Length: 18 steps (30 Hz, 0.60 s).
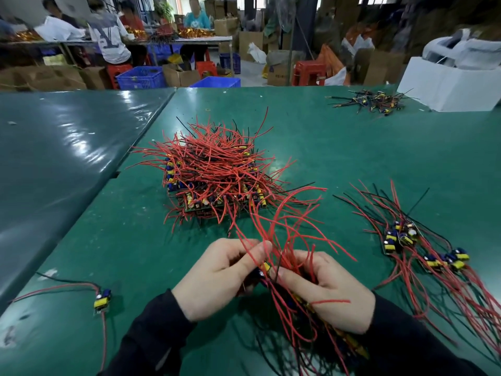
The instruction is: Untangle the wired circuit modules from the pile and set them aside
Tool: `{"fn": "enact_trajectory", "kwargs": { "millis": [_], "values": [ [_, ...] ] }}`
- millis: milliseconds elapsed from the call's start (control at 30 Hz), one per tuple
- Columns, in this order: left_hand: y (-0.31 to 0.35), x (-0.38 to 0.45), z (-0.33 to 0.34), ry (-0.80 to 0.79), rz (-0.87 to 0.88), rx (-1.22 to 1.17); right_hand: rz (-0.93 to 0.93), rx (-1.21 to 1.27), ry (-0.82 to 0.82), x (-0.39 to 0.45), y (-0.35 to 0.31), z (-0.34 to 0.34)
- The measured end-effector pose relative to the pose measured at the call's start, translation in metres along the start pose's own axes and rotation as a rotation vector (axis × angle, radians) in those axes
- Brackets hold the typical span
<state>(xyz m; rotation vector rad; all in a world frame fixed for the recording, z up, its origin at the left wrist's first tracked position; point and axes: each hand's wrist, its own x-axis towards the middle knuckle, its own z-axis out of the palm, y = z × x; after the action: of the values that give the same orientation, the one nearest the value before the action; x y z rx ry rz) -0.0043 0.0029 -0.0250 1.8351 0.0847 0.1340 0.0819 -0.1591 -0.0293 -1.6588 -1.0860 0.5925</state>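
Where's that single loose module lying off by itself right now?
In the head view the single module lies alone on the green table, near the front-left edge, left of the left hand and well clear of the big pile.

Both hands low centre, close together, thumbs nearly touching. Left hand [217, 275] at 7 o'clock, fingers curled, thumb pointing to 1, pinching wires. Right hand [330, 289] at 5, fingers curled round wires. Black sleeves on both forearms, entering from bottom edge.
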Motion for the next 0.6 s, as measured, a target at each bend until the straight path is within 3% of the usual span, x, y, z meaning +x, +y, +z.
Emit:
{"fn": "enact_trajectory", "kwargs": {
  "millis": [100,233,367,467,500,600],
  "values": [
    [-0.003,0.001,-0.002,0.030,0.090,0.180,-0.037,-0.034,0.026,-0.001,-0.001,-0.003],
    [0.003,-0.001,0.004,-0.016,0.121,0.066,-0.021,0.002,0.027,-0.001,-0.004,-0.003],
    [0.006,0.001,0.006,0.114,0.316,0.182,0.118,0.044,-0.064,-0.002,-0.009,-0.010],
    [0.009,0.000,0.004,0.158,0.254,0.038,0.089,0.048,0.089,-0.001,-0.015,-0.013],
    [0.010,0.000,0.003,0.147,0.204,-0.057,0.005,-0.056,0.198,-0.001,-0.014,-0.016],
    [0.012,0.000,-0.002,0.148,0.113,-0.266,-0.243,-0.707,0.428,-0.003,-0.012,-0.026]
  ]
}}
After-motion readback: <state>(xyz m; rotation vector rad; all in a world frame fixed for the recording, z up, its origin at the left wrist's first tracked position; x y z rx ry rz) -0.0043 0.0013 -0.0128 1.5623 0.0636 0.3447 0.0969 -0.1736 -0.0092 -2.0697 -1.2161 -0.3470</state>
